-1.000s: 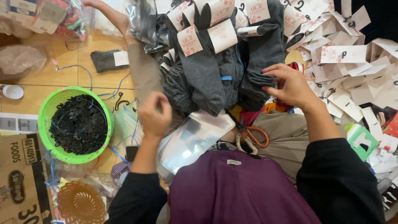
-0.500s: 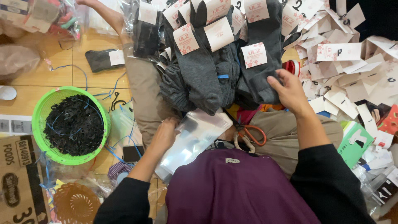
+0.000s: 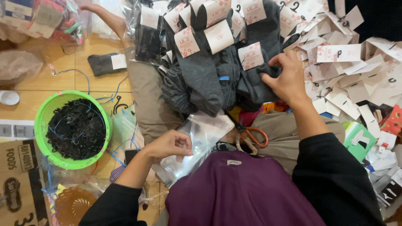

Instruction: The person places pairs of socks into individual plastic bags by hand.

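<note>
The person sat on a wooden floor [image 3: 37, 98] with work spread over the lap and legs. The left hand [image 3: 169, 145] lay at the near edge of a stack of clear plastic bags [image 3: 197, 142] resting on the lap, thumb and fingertips pinched on the topmost bag. The right hand [image 3: 287, 79] was reached forward into a heap of dark grey socks [image 3: 209, 79], each bearing a white card tag with red print; its fingers were curled and closed on the cloth of one sock at the heap's right side, just below one of the tags. The heap lay across the person's legs, beyond the bags. A pair of orange-handled scissors [image 3: 251, 136] lay between the bags and the right forearm, beside tan trouser cloth. To the right of the socks was a loose spread of white card tags [image 3: 351, 71], some overlapping. To the left, on the floor, stood a green basket [image 3: 42, 121] holding small black hooks [image 3: 77, 127] and a few blue strands. A single tagged dark sock [image 3: 106, 63] lay apart on the floor beyond the basket. A cardboard box [image 3: 16, 184] occupied the lower left corner.
</note>
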